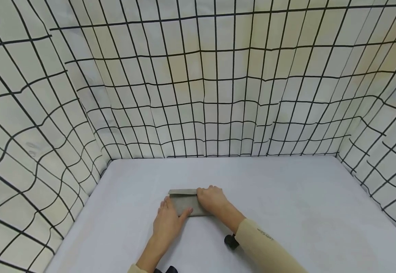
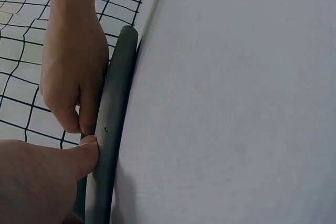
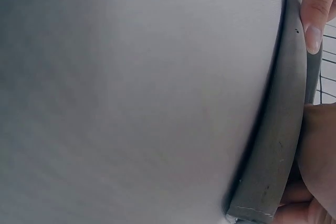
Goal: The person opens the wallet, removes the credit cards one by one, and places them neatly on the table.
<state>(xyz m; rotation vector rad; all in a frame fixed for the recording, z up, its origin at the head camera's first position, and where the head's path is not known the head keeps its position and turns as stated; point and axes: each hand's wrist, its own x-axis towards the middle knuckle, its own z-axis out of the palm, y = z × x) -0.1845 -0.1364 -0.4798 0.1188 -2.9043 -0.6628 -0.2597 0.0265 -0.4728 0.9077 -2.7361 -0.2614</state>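
Note:
A flat grey rectangular case (image 1: 195,204) lies on the white surface with its long flap (image 1: 183,192) raised along the far side. My left hand (image 1: 168,220) rests at its left end, fingers straight along that side. The left thumb (image 2: 86,153) presses on the near edge, close to a small dark mark. Curled around the far right part, my right hand (image 1: 213,200) grips the flap's right end. From the right wrist, the case's long near side (image 3: 278,124) shows, with the right hand's fingers (image 3: 296,208) tucked in behind it.
The white tabletop (image 1: 280,204) spreads around the case. White walls with black grid netting (image 1: 218,87) enclose the back, left and right. A black wrist device (image 1: 231,242) sits under the right sleeve, and another dark one (image 1: 171,269) is at the left wrist.

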